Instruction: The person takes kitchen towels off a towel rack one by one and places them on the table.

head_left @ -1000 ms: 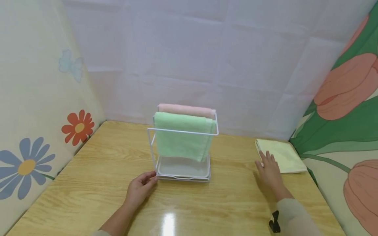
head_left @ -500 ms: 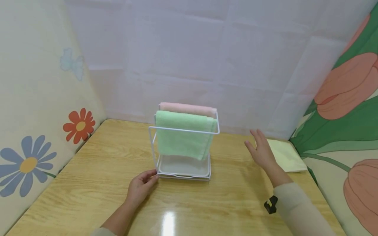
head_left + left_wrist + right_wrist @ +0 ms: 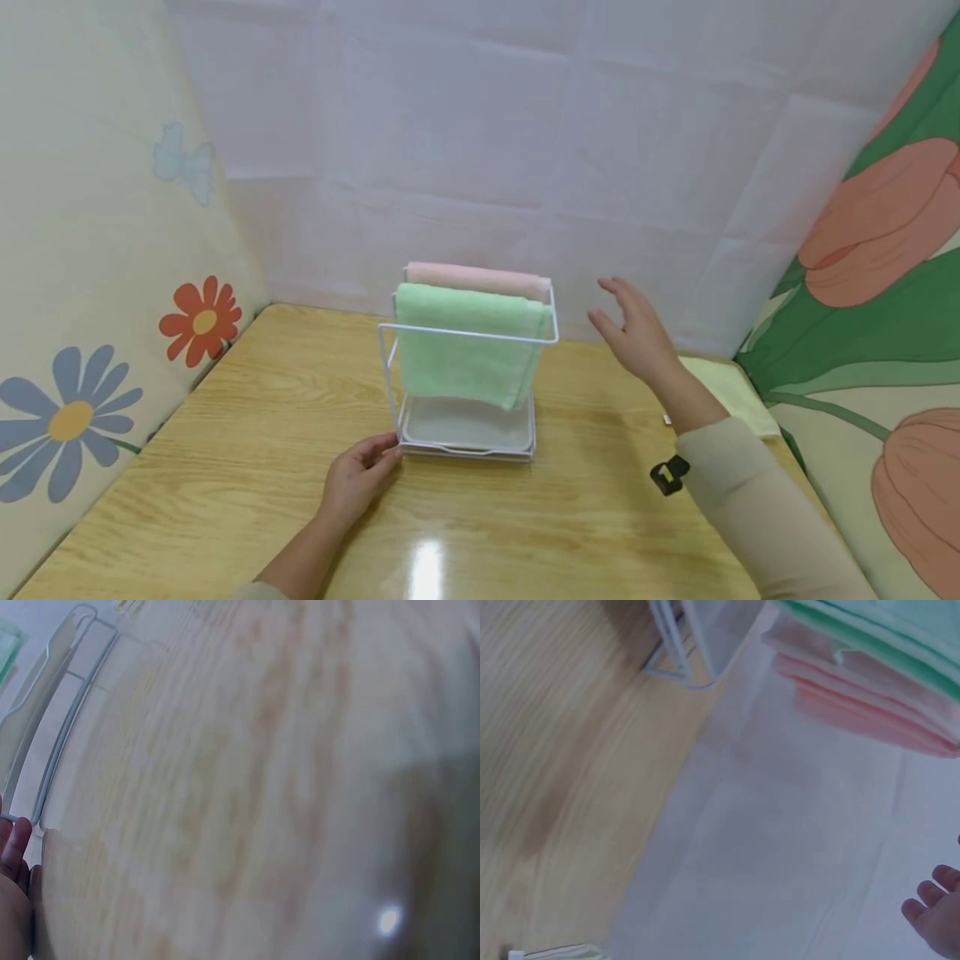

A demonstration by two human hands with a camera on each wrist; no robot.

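A white wire towel rack stands mid-table in the head view, a pale tray in its base. Over its bars hang a pink towel at the back and a mint green towel before it. The rack's front bar carries no towel. At the base's near left corner, my left hand pinches the frame between thumb and fingers; the left wrist view has its fingertips at that corner. Raised right of the rack, my right hand holds nothing, its fingers spread apart from the towels.
On the table's right side lies a folded pale yellow towel, partly behind my right forearm. A white cloth wall closes off the back of the wooden table, and flower-patterned panels stand on both sides.
My right hand has lifted off the yellow towel and moved left and up towards the rack, with nothing in it. The left hand keeps its place at the rack's corner.
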